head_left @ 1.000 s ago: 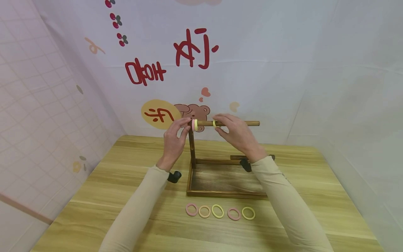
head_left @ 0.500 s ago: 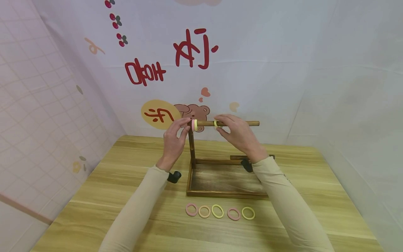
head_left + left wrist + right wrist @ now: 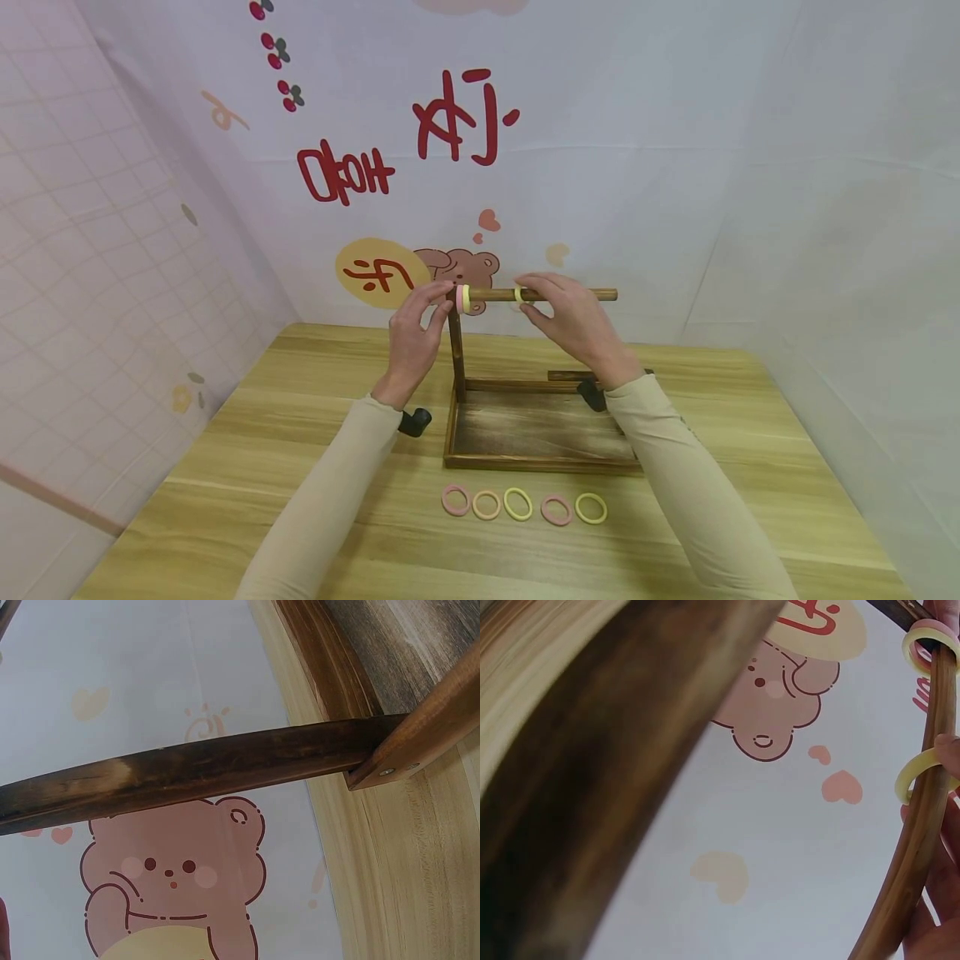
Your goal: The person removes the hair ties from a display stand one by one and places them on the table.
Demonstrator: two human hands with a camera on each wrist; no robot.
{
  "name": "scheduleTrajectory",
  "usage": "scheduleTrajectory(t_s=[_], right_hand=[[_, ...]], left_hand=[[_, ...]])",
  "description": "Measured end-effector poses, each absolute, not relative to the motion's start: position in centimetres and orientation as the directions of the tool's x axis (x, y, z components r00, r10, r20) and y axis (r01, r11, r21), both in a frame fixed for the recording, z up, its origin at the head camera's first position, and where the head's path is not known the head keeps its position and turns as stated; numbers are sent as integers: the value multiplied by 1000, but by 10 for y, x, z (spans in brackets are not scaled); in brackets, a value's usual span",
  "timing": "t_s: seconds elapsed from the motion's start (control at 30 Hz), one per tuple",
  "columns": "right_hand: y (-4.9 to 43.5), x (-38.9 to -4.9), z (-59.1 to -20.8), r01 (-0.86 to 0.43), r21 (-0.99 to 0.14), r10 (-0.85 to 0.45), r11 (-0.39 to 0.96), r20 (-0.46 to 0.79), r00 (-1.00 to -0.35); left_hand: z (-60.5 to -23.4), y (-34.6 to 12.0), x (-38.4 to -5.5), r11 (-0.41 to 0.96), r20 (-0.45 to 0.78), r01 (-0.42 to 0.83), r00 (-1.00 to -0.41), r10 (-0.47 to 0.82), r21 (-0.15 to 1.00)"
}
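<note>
A dark wooden stand has an upright post (image 3: 457, 354) and a horizontal rod (image 3: 491, 294) reaching right from its top. My left hand (image 3: 415, 337) holds the top of the post between thumb and fingers, beside a pink ring (image 3: 460, 298) and a yellow ring (image 3: 467, 298) at the rod's left end. Partway along the rod, my right hand (image 3: 573, 321) pinches another yellow ring (image 3: 909, 774), which encircles the rod. The left wrist view shows the post (image 3: 225, 766) but barely any of the left hand.
Several loose pink, orange and yellow rings lie in a row on the table before the stand, among them an orange ring (image 3: 487, 505). The stand's tray base (image 3: 525, 462) sits behind them. A lower rod (image 3: 566, 376) lies under the right forearm. A printed cloth hangs behind.
My right hand has shifted slightly rightward along the rod with its yellow ring. The left hand and the loose rings stay in place.
</note>
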State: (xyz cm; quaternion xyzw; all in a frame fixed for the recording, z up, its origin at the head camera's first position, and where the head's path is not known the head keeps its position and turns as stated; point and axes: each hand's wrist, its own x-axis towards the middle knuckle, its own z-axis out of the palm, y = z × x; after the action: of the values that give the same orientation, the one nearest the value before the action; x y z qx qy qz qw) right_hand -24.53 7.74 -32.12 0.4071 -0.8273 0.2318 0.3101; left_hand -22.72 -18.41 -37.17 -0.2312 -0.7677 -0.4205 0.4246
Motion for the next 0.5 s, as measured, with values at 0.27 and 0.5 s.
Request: scheduleTrajectory(t_s=[0.27,0.5], right_hand=[[81,-245,-322,-808,-122,-525,576,703,-480],[84,-246,-322,-814,-107,-523,571,718,-460]], left_hand=[[-372,-184,-227,541,849,714,-528,-1,445],[-371,-183,-227,539,846,711,-532,-7,452]])
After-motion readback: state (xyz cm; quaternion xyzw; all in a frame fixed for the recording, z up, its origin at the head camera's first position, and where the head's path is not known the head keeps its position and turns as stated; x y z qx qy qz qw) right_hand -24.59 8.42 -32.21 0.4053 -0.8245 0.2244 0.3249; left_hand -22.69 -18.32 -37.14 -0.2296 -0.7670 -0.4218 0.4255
